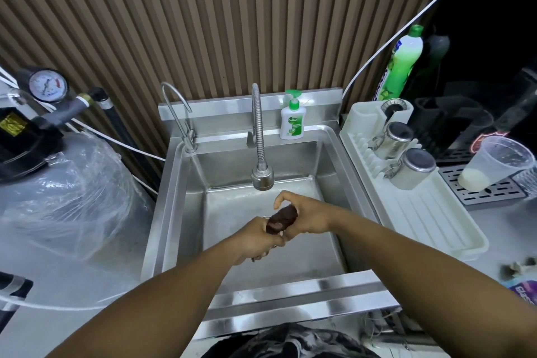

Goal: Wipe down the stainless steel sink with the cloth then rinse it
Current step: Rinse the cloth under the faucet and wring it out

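The stainless steel sink (186,212) fills the middle of the view. Over its basin both hands hold a dark brown cloth (282,219) rolled into a tight bundle. My left hand (261,238) grips the lower end of the cloth. My right hand (305,216) grips the upper end, forefinger arched above it. The flexible spray faucet (262,177) hangs just above and behind the hands; no water stream is visible. A thin gooseneck tap (177,113) stands at the sink's back left corner.
A hand-soap pump bottle (292,122) stands on the sink's back ledge. Right of the sink a white drying rack (421,218) holds steel cups (412,168); a green dish-soap bottle (405,64) stands behind it. A plastic cup with milky liquid (494,166) sits at right. A plastic-wrapped tank (64,197) stands left.
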Action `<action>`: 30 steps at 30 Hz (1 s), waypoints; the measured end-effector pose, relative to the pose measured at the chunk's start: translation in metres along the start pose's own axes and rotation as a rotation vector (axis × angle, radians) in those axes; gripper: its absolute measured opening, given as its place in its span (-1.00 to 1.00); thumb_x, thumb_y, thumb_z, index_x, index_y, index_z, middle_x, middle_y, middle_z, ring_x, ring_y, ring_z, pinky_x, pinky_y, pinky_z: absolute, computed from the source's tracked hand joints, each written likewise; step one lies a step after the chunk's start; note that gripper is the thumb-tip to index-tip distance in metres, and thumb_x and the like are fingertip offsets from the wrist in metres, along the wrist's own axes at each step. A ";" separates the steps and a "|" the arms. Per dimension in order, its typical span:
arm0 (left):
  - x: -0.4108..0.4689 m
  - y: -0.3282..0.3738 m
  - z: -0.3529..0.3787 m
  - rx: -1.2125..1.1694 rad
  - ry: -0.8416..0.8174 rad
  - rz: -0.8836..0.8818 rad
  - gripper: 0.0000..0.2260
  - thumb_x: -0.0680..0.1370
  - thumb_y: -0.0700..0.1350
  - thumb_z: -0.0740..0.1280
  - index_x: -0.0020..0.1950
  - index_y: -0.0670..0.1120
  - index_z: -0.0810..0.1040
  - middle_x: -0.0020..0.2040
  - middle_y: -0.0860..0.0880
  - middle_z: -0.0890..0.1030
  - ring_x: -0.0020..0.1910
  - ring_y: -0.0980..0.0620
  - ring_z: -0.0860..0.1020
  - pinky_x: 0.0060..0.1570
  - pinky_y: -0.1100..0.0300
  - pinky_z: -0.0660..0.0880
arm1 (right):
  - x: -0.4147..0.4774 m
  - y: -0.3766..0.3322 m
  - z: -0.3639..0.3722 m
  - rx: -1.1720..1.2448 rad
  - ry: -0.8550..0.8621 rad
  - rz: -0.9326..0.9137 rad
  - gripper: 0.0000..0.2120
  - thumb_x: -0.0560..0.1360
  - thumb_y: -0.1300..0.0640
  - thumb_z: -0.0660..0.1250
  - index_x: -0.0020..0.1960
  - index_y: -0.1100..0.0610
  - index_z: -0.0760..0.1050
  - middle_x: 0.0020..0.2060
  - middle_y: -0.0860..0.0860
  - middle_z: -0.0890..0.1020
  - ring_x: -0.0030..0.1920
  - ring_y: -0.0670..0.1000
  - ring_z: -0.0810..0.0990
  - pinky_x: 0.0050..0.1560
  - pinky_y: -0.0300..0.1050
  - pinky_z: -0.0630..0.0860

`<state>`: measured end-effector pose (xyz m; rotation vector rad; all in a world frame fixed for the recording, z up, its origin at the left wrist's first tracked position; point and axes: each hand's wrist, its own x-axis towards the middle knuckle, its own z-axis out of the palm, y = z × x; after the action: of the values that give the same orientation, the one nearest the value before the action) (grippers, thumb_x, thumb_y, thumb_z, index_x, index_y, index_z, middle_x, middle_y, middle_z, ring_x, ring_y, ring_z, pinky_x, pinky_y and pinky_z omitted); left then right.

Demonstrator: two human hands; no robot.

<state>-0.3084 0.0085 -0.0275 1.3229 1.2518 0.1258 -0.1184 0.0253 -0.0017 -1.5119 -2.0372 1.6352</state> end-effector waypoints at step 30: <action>0.000 0.048 0.030 -0.357 0.433 0.524 -0.85 0.62 -0.19 0.36 0.15 -0.09 0.67 -0.03 0.02 0.74 0.01 0.06 0.69 0.00 0.28 0.58 | -0.037 0.016 -0.024 0.956 0.280 -0.095 -0.57 0.46 0.09 0.46 0.26 0.29 0.57 0.09 0.20 0.64 0.09 0.10 0.61 0.16 0.04 0.56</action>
<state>-0.2601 0.0052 0.0020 1.3143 1.1327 1.0051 -0.0756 0.0127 0.0118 -1.1448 -0.9063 1.8059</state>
